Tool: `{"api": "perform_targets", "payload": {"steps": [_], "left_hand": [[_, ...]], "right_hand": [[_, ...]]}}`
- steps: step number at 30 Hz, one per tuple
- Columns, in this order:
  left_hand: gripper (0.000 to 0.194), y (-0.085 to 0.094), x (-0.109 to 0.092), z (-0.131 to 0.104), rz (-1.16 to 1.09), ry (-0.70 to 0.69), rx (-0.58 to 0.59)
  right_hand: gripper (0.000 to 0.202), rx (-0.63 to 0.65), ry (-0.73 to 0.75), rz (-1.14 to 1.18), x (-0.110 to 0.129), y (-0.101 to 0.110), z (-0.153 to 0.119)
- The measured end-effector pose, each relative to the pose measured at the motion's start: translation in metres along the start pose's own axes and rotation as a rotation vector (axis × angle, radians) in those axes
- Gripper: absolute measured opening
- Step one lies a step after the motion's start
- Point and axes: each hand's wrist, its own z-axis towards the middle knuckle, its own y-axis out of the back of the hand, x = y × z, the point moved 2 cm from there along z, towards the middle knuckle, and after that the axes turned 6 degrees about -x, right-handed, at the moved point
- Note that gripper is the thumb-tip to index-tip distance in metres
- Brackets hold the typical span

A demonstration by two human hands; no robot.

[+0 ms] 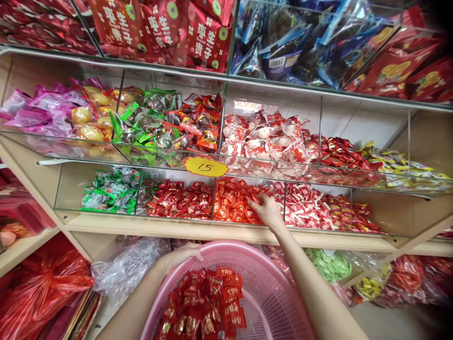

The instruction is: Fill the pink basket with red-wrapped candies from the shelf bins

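My left hand (184, 257) is closed around the left rim of a pink plastic basket (271, 278). Red-wrapped candies (201, 302) lie piled in its bottom, some with gold patterns. My right hand (267, 210) reaches over the front glass of the lower shelf, its thumb and fingers apart at the orange-red wrapped candies (231, 200); some fingertips are partly hidden. No candy shows in its grasp. Left of that compartment are darker red candies (180, 198); to its right lie red-and-white ones (306, 205).
Glass dividers split the shelves into compartments. A yellow tag (206, 166) marked 15 hangs on the middle shelf edge, under white-and-red packets (264, 139). Below are clear plastic bags (130, 267), a red plastic bag (46, 288) at left and green packets (329, 264) at right.
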Motion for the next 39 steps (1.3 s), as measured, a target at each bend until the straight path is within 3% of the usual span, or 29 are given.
{"api": "perform_targets", "payload": {"steps": [7,12,18,26,29,35,39], "left_hand": [[0.043,0.000,-0.003,0.000,0.052,-0.012,0.012],[0.039,0.005,-0.001,0.003,0.141,-0.043,-0.048],[0.044,0.005,0.006,0.008,0.092,-0.036,0.040],[0.039,0.008,0.002,0.004,0.185,-0.050,-0.117],[0.043,0.005,0.000,0.002,0.147,-0.044,-0.054],[0.046,0.000,-0.002,-0.001,0.080,-0.022,0.008],[0.043,0.001,-0.001,0.001,0.100,-0.022,0.016]], "right_hand": [[0.033,0.025,0.002,-0.201,0.009,-0.009,-0.003],[0.032,0.012,-0.007,-0.206,0.009,-0.012,-0.003],[0.039,-0.014,-0.051,-0.247,0.007,-0.011,-0.004],[0.044,0.027,-0.068,-0.302,0.007,-0.010,-0.005],[0.043,-0.012,-0.051,-0.266,0.009,-0.009,-0.005],[0.039,-0.119,0.035,-0.100,0.025,0.014,-0.004],[0.042,-0.037,0.210,0.137,0.053,0.039,-0.027]]}}
